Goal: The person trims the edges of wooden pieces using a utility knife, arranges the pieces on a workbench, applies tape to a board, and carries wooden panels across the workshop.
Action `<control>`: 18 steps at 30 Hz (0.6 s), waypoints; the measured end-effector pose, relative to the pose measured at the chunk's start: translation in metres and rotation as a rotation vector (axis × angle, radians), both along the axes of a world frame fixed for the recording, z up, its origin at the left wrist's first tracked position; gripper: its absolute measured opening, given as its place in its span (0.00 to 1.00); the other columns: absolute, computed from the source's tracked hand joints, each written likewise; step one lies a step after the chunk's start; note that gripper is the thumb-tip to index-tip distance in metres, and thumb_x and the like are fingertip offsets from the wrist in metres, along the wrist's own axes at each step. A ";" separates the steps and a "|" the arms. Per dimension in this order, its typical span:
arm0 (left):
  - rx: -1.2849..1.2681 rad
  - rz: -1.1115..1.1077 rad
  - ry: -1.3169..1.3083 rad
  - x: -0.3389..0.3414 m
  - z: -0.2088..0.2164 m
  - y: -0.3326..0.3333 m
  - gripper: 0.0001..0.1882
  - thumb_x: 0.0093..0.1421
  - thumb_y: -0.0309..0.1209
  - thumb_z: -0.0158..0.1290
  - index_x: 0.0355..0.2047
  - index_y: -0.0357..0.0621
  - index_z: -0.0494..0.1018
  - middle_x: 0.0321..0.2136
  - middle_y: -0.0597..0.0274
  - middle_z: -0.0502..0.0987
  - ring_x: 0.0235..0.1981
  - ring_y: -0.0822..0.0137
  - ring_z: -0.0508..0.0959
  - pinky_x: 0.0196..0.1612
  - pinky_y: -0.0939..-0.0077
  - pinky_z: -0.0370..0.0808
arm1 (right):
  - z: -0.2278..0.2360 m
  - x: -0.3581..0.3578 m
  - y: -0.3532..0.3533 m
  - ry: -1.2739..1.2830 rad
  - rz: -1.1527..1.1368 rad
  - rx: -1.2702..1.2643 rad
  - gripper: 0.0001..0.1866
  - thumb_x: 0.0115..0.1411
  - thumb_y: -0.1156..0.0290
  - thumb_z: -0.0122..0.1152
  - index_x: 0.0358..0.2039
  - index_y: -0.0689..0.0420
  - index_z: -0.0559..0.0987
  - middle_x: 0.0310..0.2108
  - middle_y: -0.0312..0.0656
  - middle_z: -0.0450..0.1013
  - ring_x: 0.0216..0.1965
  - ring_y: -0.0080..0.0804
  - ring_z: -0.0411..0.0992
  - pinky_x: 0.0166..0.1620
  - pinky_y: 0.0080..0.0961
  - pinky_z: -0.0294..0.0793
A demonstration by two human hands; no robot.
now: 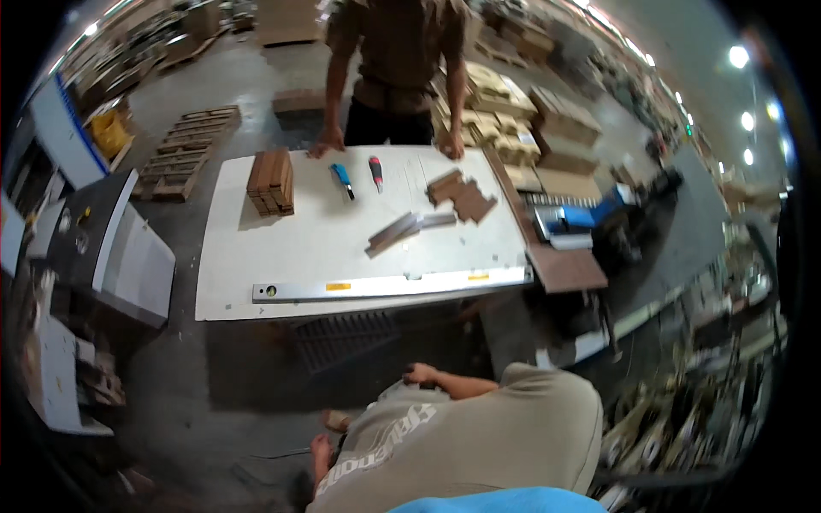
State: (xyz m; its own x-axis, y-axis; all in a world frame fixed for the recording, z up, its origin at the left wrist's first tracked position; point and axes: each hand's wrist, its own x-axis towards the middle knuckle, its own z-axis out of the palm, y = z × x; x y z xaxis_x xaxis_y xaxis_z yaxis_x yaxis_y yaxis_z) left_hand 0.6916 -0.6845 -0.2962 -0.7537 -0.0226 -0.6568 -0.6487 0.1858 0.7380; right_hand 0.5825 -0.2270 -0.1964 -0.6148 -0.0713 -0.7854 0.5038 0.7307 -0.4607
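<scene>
My right hand point(419, 374) is low in front of my body, below the table's near edge, its fingers curled; a dark patch shows beneath it, too small to name. Lower and to the left hangs my left hand point(321, 448), its fingers blurred. Neither hand touches the white table point(299, 244). Along its near edge lies a long silver spirit level point(385, 285). Farther in are grey metal-looking strips point(402, 229), cut brown boards point(462, 197), a blue-handled tool point(342, 177), a red-and-black-handled tool point(376, 173) and a stack of brown boards point(270, 182).
Across the table a person stands with both hands on its far edge. A blue-and-black machine point(581, 218) adjoins the right side. Wooden pallets point(188, 150) lie at the far left, near a grey cabinet point(128, 256). Stacked cartons point(564, 120) stand behind, and a dark rack point(342, 338) is underneath.
</scene>
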 end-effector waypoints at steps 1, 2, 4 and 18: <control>0.024 0.110 -0.086 -0.001 0.005 -0.018 0.09 0.61 0.34 0.57 0.40 0.45 0.77 0.28 0.65 0.78 0.25 0.67 0.75 0.26 0.69 0.72 | 0.028 -0.004 -0.022 0.062 0.142 0.067 0.28 0.58 0.51 0.57 0.53 0.56 0.78 0.49 0.53 0.77 0.49 0.52 0.76 0.52 0.44 0.75; -0.046 0.089 -0.081 -0.001 0.023 -0.037 0.08 0.61 0.32 0.56 0.40 0.46 0.76 0.25 0.65 0.75 0.23 0.69 0.73 0.23 0.71 0.71 | 0.033 0.000 -0.037 0.066 0.239 0.076 0.28 0.58 0.51 0.57 0.54 0.55 0.78 0.49 0.53 0.77 0.50 0.51 0.76 0.52 0.43 0.75; 0.164 0.402 -0.116 0.004 0.008 -0.079 0.08 0.61 0.32 0.53 0.40 0.46 0.75 0.26 0.65 0.75 0.23 0.69 0.71 0.21 0.68 0.69 | 0.034 0.003 -0.041 0.115 0.295 0.037 0.27 0.58 0.53 0.56 0.54 0.55 0.78 0.50 0.53 0.77 0.51 0.52 0.75 0.53 0.43 0.75; -0.010 -0.489 -0.128 -0.153 0.031 -0.035 0.09 0.63 0.37 0.51 0.29 0.47 0.74 0.24 0.66 0.72 0.22 0.68 0.69 0.25 0.68 0.69 | 0.053 0.000 0.000 -0.115 -0.464 -0.493 0.20 0.66 0.52 0.57 0.40 0.56 0.85 0.36 0.36 0.81 0.36 0.25 0.75 0.40 0.26 0.75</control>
State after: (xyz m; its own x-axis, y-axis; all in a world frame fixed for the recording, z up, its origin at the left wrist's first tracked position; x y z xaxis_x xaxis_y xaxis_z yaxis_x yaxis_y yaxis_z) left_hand 0.5385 -0.7196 -0.2655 -0.5910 0.3067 -0.7461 -0.5690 0.4970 0.6551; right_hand 0.5823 -0.2272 -0.1439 -0.5830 -0.1863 -0.7908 0.7794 0.1464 -0.6091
